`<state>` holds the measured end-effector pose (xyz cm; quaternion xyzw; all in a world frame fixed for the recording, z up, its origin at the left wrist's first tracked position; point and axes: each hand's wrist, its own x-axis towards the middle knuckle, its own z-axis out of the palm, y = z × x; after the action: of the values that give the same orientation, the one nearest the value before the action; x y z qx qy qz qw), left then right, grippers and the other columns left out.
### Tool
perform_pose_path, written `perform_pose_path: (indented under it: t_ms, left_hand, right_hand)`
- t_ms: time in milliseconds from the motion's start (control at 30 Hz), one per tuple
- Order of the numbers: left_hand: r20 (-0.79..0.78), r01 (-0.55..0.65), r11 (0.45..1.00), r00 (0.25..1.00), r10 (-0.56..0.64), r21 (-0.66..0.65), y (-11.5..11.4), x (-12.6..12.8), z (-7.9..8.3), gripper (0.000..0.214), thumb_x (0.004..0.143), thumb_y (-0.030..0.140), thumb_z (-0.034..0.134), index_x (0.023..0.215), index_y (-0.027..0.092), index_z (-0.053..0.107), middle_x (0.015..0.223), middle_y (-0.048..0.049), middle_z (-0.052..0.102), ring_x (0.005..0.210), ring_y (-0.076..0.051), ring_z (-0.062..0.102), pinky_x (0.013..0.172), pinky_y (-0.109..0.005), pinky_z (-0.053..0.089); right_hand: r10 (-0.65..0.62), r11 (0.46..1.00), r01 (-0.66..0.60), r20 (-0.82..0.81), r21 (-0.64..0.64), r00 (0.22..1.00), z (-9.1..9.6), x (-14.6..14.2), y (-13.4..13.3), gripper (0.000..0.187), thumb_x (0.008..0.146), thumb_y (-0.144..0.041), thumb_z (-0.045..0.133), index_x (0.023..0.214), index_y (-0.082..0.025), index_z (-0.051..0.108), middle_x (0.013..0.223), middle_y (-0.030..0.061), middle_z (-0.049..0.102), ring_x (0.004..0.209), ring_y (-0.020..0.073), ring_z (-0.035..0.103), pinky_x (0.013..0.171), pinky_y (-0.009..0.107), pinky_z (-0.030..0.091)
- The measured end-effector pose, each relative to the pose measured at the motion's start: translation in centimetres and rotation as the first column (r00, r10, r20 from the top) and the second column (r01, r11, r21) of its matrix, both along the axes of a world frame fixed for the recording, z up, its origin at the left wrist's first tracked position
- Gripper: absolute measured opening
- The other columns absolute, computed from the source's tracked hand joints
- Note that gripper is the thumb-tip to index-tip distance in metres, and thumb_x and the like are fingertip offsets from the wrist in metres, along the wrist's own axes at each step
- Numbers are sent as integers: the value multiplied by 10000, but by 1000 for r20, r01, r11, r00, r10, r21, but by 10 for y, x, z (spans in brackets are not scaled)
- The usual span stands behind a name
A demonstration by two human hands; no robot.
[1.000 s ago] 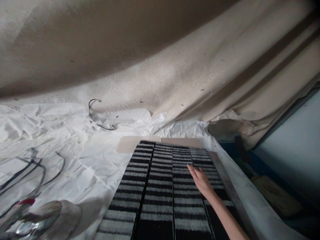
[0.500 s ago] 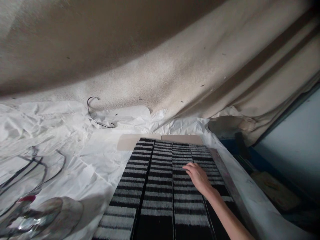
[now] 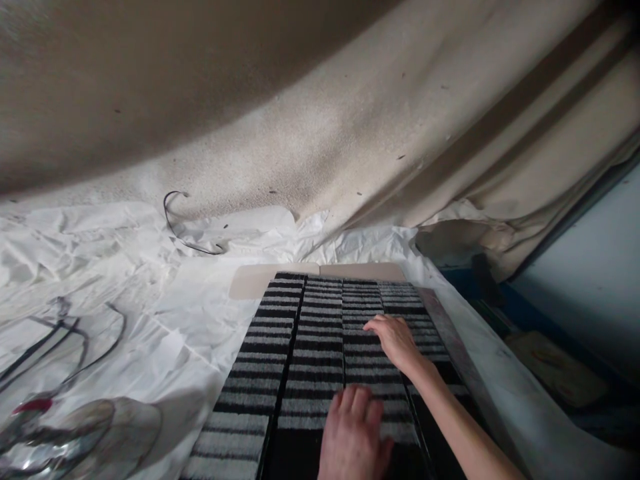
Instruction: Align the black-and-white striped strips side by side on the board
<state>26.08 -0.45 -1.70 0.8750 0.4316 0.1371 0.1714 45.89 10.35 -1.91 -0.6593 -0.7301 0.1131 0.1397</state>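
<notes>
A long black panel (image 3: 300, 452) lies in front of me, split lengthwise into columns by narrow gaps. Rows of fuzzy grey strips (image 3: 258, 375) cross it, with black bands between them. My right hand (image 3: 397, 341) is over the third column toward the far end, its fingers bent and closed together at the strips. Whatever those fingertips may hold is too small to make out. Nearer to me, my left hand (image 3: 353, 433) is over the lower strips of the middle columns. Its fingers are slightly bent, its thumb stands apart, and nothing shows in it.
White crumpled sheeting (image 3: 195, 340) covers the surface around the panel. Beige flat pieces (image 3: 250, 281) lie beyond its far edge. At left are dark cables (image 3: 117, 333) and a shiny metal object with a rounded cover (image 3: 133, 433). Beige cloth (image 3: 310, 147) hangs behind.
My left hand has come into view from the bottom and now lies over the near strips. My right hand stays at nearly the same spot. The view has shifted slightly.
</notes>
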Motion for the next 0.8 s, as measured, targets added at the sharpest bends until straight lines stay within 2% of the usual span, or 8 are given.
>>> perform_pose_path:
  t_ms: [100, 200, 400, 567, 700, 800]
  left_hand:
    - [-11, -9, 996, 1000, 10, 84, 54, 19, -12, 561, 873, 389, 619, 1375, 197, 459, 1416, -95, 535, 1348, -291, 431, 1159, -522, 359]
    - [-43, 8, 997, 999, -4, 79, 79, 27, -21, 631, 906, 493, 540, 1411, 137, 416, 1495, -113, 458, 1409, -271, 361, 1214, -526, 266]
    - [-72, 17, 997, 997, -12, 71, 79, 29, -27, 677, 875, 556, 561, 1397, 142, 441, 1481, -114, 475, 1387, -269, 394, 1207, -530, 270]
    - [-39, -7, 996, 999, 11, 92, 76, 31, -25, 661, 823, 534, 651, 1348, 167, 490, 1430, -107, 530, 1331, -286, 450, 1150, -514, 358]
    - [-24, -4, 996, 1000, 6, 94, 87, 31, -9, 458, 836, 483, 656, 1191, 202, 584, 1224, -70, 652, 1141, -283, 572, 1003, -495, 471]
    - [-29, 12, 996, 1000, -9, 86, 99, 31, 1, 302, 911, 315, 576, 1203, 242, 554, 1064, -23, 687, 1002, -236, 620, 909, -426, 506]
  right_hand:
    - [1, 1000, -1, -30, -14, 1000, 0, 1, 0, 364, 889, -110, 411, 1002, -280, 712, 1010, -7, 710, 1023, 178, 599, 891, 327, 348]
    - [15, 1000, -16, -66, -8, 998, -2, 4, -2, 373, 873, -103, 412, 1015, -272, 712, 1037, -8, 709, 1039, 172, 592, 911, 322, 348]
    - [27, 999, -25, -93, 30, 995, -7, 8, -6, 374, 876, -122, 407, 1022, -268, 718, 1040, -4, 710, 1011, 176, 587, 910, 330, 349]
    - [17, 999, -14, -119, 31, 993, -6, 6, -6, 389, 876, -111, 393, 1022, -258, 722, 1049, -1, 711, 1029, 170, 587, 937, 328, 341]
    - [11, 1000, -7, -122, 28, 992, -6, 6, -5, 371, 890, -136, 402, 1024, -265, 723, 1044, -1, 712, 1015, 169, 589, 932, 325, 346]
    - [9, 999, -4, -104, 50, 995, -8, 7, -6, 364, 901, -153, 410, 1043, -280, 720, 1020, -4, 711, 993, 176, 584, 922, 327, 353]
